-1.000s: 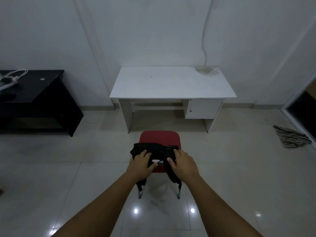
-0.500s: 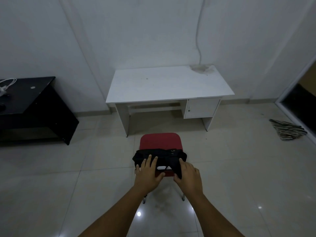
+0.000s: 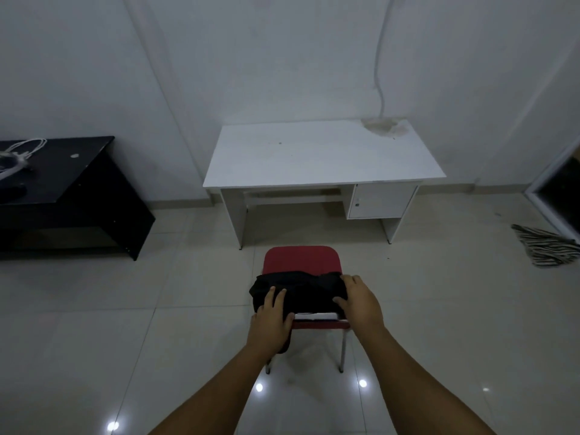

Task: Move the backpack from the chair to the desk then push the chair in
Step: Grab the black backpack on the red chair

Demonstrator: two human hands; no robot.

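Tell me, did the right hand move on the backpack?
Yes. The right hand slid right, from the middle of the backpack to its right end, near the chair's right edge.

A black backpack (image 3: 301, 293) lies on the red chair (image 3: 301, 260), which stands just in front of the white desk (image 3: 323, 155). The left hand (image 3: 272, 318) presses its left end; the right hand (image 3: 361, 304) grips its right end.
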